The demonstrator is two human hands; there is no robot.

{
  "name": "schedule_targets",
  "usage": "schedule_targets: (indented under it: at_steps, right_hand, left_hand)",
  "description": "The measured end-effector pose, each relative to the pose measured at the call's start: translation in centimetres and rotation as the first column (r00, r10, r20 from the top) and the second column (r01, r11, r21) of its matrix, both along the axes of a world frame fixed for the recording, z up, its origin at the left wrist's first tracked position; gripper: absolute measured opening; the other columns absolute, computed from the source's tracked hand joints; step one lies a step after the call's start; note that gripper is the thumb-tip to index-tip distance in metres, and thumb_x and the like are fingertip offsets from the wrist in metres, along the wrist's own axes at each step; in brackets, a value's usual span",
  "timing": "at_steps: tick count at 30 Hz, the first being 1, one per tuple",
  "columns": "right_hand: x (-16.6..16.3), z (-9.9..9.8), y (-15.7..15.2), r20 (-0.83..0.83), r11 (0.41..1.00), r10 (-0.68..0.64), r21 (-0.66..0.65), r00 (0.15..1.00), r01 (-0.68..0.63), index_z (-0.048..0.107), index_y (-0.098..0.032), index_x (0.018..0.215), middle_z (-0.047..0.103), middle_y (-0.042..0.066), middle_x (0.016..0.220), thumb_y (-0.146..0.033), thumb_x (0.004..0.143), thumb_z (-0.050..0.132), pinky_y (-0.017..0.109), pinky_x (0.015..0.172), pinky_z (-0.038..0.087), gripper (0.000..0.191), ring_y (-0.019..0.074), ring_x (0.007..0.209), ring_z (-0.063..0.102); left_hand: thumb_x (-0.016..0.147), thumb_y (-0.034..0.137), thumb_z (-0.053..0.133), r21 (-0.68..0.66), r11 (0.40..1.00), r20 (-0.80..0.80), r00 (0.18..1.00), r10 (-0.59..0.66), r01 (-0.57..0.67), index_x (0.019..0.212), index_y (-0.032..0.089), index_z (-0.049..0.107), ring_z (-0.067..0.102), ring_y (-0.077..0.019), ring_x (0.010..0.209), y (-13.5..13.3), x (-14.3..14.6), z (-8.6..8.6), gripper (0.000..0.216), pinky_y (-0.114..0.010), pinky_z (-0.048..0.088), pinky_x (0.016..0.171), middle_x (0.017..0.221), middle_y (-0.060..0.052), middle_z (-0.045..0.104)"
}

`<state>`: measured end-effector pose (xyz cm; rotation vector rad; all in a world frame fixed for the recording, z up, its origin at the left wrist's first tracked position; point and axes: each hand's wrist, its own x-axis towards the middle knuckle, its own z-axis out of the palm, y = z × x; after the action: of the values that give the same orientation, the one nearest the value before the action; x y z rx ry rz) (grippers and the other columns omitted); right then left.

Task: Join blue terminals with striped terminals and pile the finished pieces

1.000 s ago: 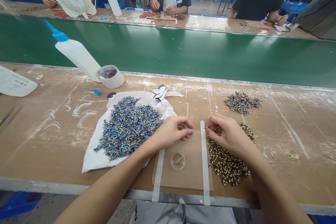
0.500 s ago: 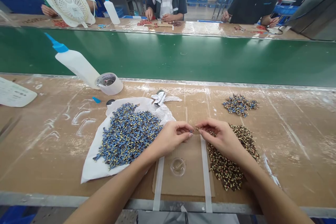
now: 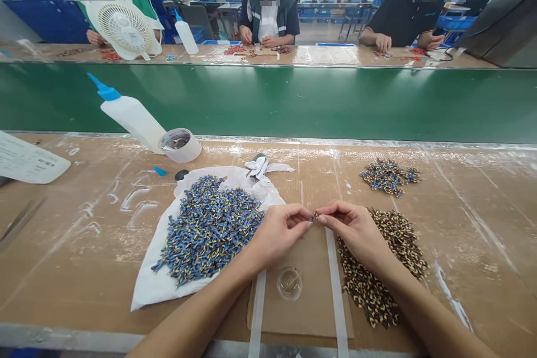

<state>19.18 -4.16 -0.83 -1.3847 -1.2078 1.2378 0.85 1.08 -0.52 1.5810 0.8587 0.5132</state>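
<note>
My left hand (image 3: 285,229) pinches a small blue piece (image 3: 311,218) between thumb and fingertips. Against it, my right hand (image 3: 350,229) pinches a small dark-and-yellow piece (image 3: 316,215); the two pieces meet or nearly meet, too small to tell which. Left of my hands, a heap of small blue, yellow and dark pieces (image 3: 210,229) lies on a white plastic bag (image 3: 145,285). Under and beside my right forearm is a heap of dark-and-cream curved pieces (image 3: 394,235). A little clear round dish (image 3: 289,283) with a thin stick in it sits on a taped cardboard sheet (image 3: 310,313).
A smaller pile of blue-and-dark pieces (image 3: 388,175) lies back right. Back left stand a tilted white squeeze bottle (image 3: 132,120) and a tape roll (image 3: 181,145). Beyond the green belt (image 3: 268,100), several people work by a white fan (image 3: 123,25). Scissors or tweezers-like metal (image 3: 20,224) lie far left.
My hands have come closer together, bringing the two small pieces to each other. The whole view has shifted slightly, so the table sits lower. Across the belt, the right-hand person's hand has moved inward.
</note>
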Motion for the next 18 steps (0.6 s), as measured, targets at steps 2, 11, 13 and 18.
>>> schedule_targets:
  at_steps: [2,11,13,18]
  right_hand:
    - [-0.1,0.0,-0.1,0.021,1.0,-0.014,-0.002,1.0,0.014,0.07,-0.018,0.087,0.073,0.006,0.086,-0.037,0.082,0.067,0.034,0.076,0.052,0.019,0.0193,0.081,0.067]
    - [-0.8,-0.6,-0.4,0.099,0.995,0.002,0.096,0.995,-0.012,0.067,-0.019,0.094,0.072,0.007,0.092,-0.035,0.088,0.061,0.033,0.077,0.052,0.018,0.0199,0.084,0.066]
    - [-0.9,-0.7,-0.5,0.139,0.991,0.003,0.133,0.99,-0.021,0.067,-0.019,0.093,0.071,0.007,0.091,-0.034,0.09,0.059,0.034,0.077,0.052,0.017,0.0202,0.084,0.066]
    - [-1.2,-0.9,-0.7,0.158,0.981,0.005,0.189,0.987,-0.035,0.067,-0.02,0.096,0.069,0.008,0.093,-0.033,0.091,0.057,0.033,0.077,0.05,0.017,0.0203,0.085,0.064]
  left_hand:
    - [0.086,0.024,0.059,-0.009,1.0,0.0,1.0,0.009,-0.009,0.095,0.012,0.067,0.058,-0.0149,0.072,0.0,0.0,-0.1,0.017,-0.028,0.048,0.068,0.082,-0.006,0.066]
    - [0.086,0.026,0.058,-0.054,0.998,0.018,1.0,0.024,-0.023,0.093,0.012,0.067,0.057,-0.0137,0.067,-0.2,0.1,0.2,0.018,-0.026,0.048,0.064,0.076,-0.004,0.063]
    - [0.086,0.026,0.058,-0.058,0.998,0.009,1.0,0.029,-0.028,0.091,0.012,0.068,0.057,-0.0138,0.065,-0.1,0.0,0.3,0.018,-0.025,0.047,0.063,0.074,-0.004,0.063]
    - [0.088,0.022,0.057,0.193,0.98,-0.135,0.988,0.073,-0.046,0.084,0.015,0.069,0.056,-0.0148,0.064,-0.2,-0.3,0.6,0.015,-0.025,0.041,0.063,0.071,-0.003,0.065]
